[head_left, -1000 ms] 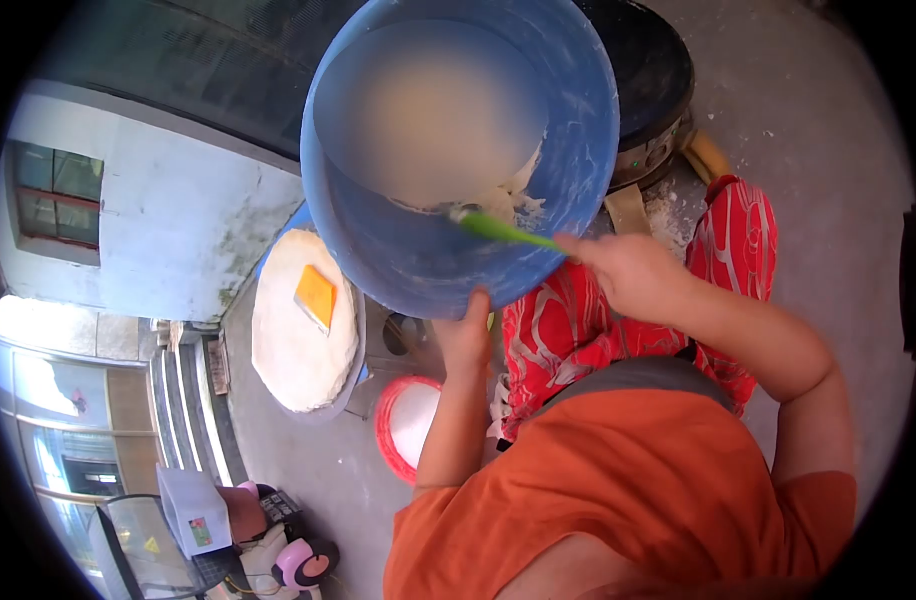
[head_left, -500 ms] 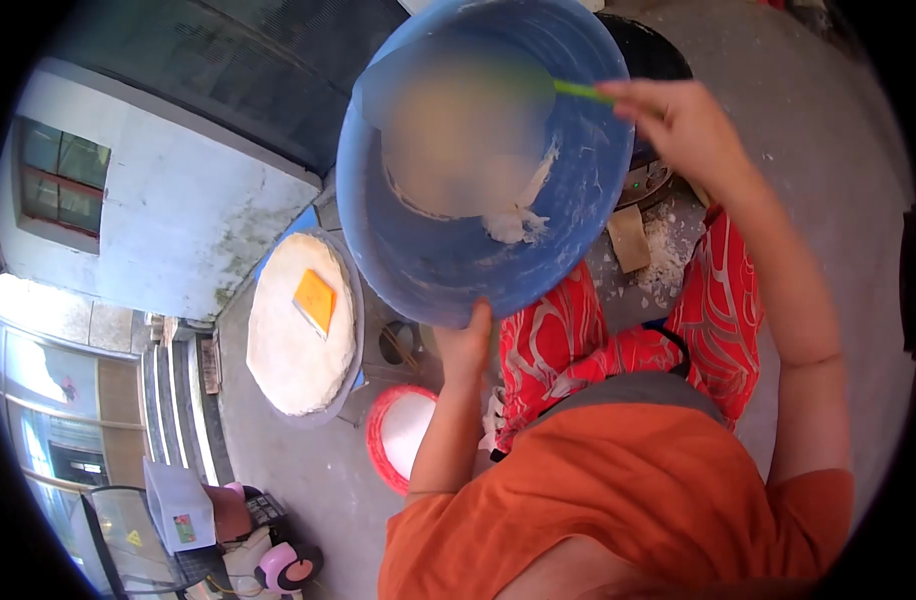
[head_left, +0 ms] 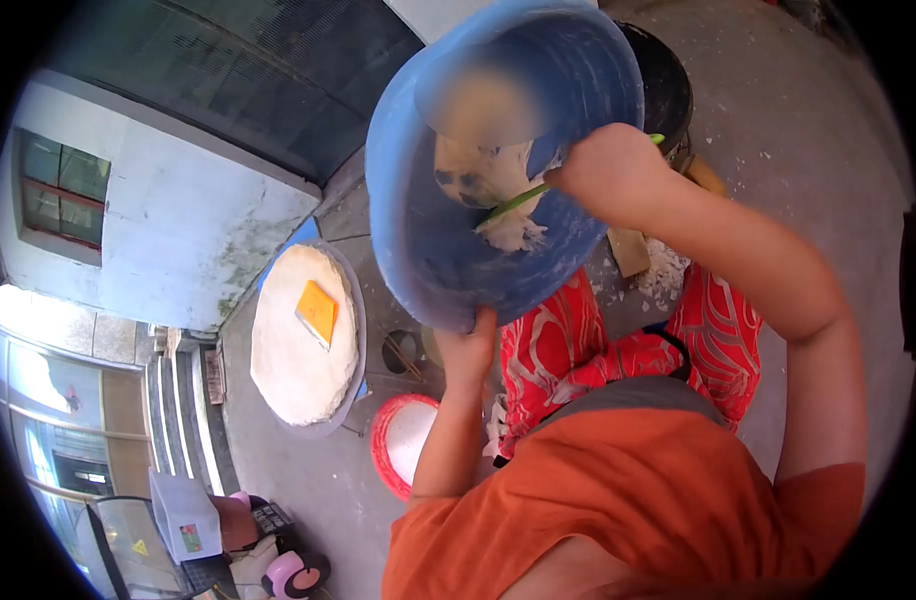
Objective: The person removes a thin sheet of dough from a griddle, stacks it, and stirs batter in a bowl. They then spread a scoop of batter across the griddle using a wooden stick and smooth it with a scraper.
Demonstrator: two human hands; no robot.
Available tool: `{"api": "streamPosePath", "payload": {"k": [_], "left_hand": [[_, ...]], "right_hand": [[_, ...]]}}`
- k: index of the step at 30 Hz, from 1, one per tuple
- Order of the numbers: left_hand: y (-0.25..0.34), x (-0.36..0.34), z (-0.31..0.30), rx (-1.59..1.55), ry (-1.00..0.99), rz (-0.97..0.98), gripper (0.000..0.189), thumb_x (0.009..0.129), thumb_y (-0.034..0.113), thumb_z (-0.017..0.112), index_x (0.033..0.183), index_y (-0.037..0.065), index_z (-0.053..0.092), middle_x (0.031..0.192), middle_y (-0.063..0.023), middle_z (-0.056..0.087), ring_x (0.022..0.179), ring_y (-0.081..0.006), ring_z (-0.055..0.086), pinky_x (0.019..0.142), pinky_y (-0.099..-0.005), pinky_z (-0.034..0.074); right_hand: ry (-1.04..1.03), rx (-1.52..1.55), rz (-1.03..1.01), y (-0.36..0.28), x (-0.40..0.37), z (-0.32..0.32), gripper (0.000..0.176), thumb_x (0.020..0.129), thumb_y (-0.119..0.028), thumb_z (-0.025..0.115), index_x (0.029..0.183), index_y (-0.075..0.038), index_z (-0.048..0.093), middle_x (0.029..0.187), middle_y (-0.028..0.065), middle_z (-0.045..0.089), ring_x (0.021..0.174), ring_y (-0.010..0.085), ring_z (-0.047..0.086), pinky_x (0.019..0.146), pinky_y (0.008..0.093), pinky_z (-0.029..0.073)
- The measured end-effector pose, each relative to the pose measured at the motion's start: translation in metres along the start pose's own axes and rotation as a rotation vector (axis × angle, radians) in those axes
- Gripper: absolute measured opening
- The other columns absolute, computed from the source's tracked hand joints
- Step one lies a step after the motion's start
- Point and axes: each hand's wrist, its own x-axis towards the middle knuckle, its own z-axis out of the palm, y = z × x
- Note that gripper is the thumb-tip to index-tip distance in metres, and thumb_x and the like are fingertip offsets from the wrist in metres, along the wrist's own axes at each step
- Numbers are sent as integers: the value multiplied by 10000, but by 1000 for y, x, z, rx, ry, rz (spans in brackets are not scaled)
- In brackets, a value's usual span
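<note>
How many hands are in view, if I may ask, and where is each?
2: the left hand grips the blue basin by its near rim; the right hand holds the green tool, its end inside.

The blue basin (head_left: 428,230) tilts above the ground, pale batter (head_left: 478,170) clinging inside.

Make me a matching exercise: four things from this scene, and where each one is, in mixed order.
1. Blue tub
2. Green stick
3. Orange piece
4. Red basin

A. On the pale round slab
B. In the right hand
C. On the floor, something white inside
D. Gripped at its edge by the left hand

Pairs: 1-D, 2-B, 3-A, 4-C
</note>
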Motion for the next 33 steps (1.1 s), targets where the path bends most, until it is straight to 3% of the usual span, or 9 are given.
{"api": "streamPosePath", "payload": {"k": [4, 6, 9, 13, 17, 20, 27, 30, 33], "left_hand": [[-1, 0, -1, -46, 57, -8, 317, 704, 33, 530, 1008, -50, 503, 957, -58, 534, 888, -151, 490, 810, -241, 364], [0, -1, 0, -62, 90, -54, 322, 702, 35, 535, 1009, -54, 502, 964, -61, 535, 901, -151, 487, 818, -246, 360], [-5, 0, 0, -42, 95, -54, 317, 701, 41, 517, 1004, -48, 497, 937, -92, 547, 853, -173, 508, 759, -264, 396], [-4, 0, -3, 28, 0, -11, 308, 703, 49, 520, 995, -45, 505, 930, -93, 552, 853, -171, 510, 755, -265, 398], [0, 0, -2, -19, -12, -33, 303, 709, 28, 534, 1000, -49, 506, 945, -60, 536, 881, -140, 488, 801, -232, 360], [2, -2, -1, -38, 24, -9, 310, 710, 26, 533, 1009, -52, 503, 965, -65, 536, 898, -146, 487, 816, -238, 356], [3, -2, 1, -137, 115, -69, 316, 713, 30, 535, 1014, -58, 502, 979, -70, 538, 911, -154, 490, 835, -247, 355], [1, -1, -1, -75, 56, -51, 307, 716, 37, 538, 1006, -59, 506, 966, -68, 542, 904, -154, 494, 830, -244, 358], [7, -2, 1, -42, 59, -88, 292, 716, 37, 543, 990, -58, 512, 954, -67, 546, 897, -152, 496, 822, -242, 360]], "right_hand": [[102, 239, 67, 24, -19, -25, 274, 671, -95, 542, 905, -173, 661, 755, 65, 636, 711, 244, 614, 656, 353, 489], [453, 237, 121, 44, -17, -33, 283, 681, -89, 531, 927, -156, 654, 766, 68, 640, 714, 239, 613, 665, 345, 488], [587, 217, 213, 78, -8, -43, 215, 745, -108, 557, 942, -126, 642, 755, 94, 633, 681, 265, 600, 627, 358, 471], [546, 254, 130, 65, 2, -52, 237, 718, -90, 566, 938, -136, 642, 746, 88, 629, 681, 263, 602, 637, 350, 478], [194, 5, 68, 19, 0, -30, 309, 637, -102, 597, 923, -205, 656, 709, 80, 611, 662, 243, 607, 605, 352, 487], [138, 29, -10, 9, -5, 1, 284, 638, -115, 594, 897, -212, 661, 676, 76, 605, 636, 241, 603, 583, 361, 483], [544, 35, 48, 40, -8, -51, 229, 663, -109, 559, 857, -168, 665, 643, 78, 599, 615, 254, 592, 583, 369, 473], [407, 57, 103, 21, 5, -62, 177, 656, -98, 556, 790, -139, 663, 733, 85, 622, 753, 242, 609, 652, 360, 482], [248, 30, -6, 4, 14, -32, 241, 652, -98, 553, 847, -179, 671, 654, 91, 599, 632, 266, 594, 586, 374, 474]]}}
